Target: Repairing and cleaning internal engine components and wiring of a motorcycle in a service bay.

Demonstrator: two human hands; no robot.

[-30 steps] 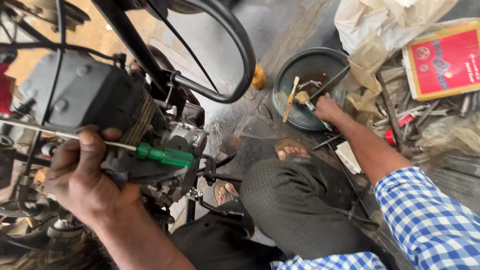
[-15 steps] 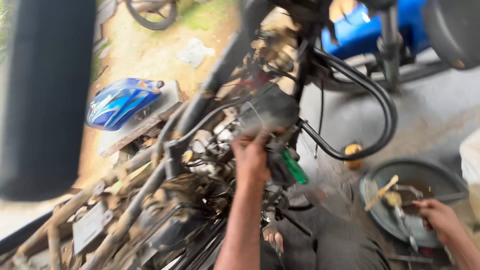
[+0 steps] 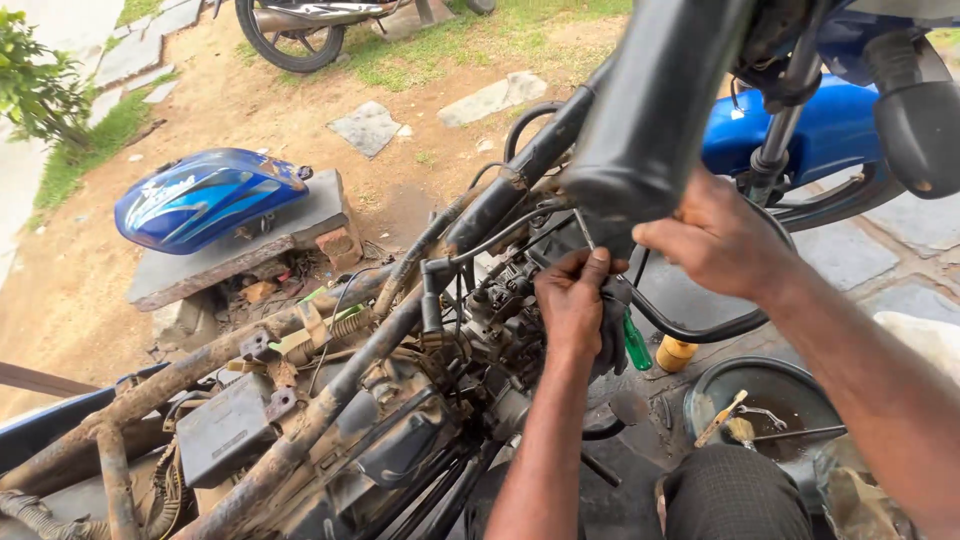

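The stripped motorcycle frame [image 3: 330, 400] fills the yard, rusty and bare. Beyond it, a blue fuel tank [image 3: 205, 197] rests on a stone slab [image 3: 240, 255]. Just beside the frame, low on the ground, sits a dark pan [image 3: 775, 400]. At the frame's front, the right hand [image 3: 722, 240] grips the black tube [image 3: 650, 110], fingers wrapped round it. Below, against the engine, the left hand [image 3: 572, 305] is clamped on a green-handled screwdriver [image 3: 635, 342].

Bright, even daylight outdoors, soft and without hard shadows. Mild sheen along the blue fuel tank [image 3: 205, 195]; dim beneath the rusty frame [image 3: 300, 420] to its right. Sharp across the middle ground, slightly soft on the dark tube nearest the lens. Wide-angle bending toward the edges.
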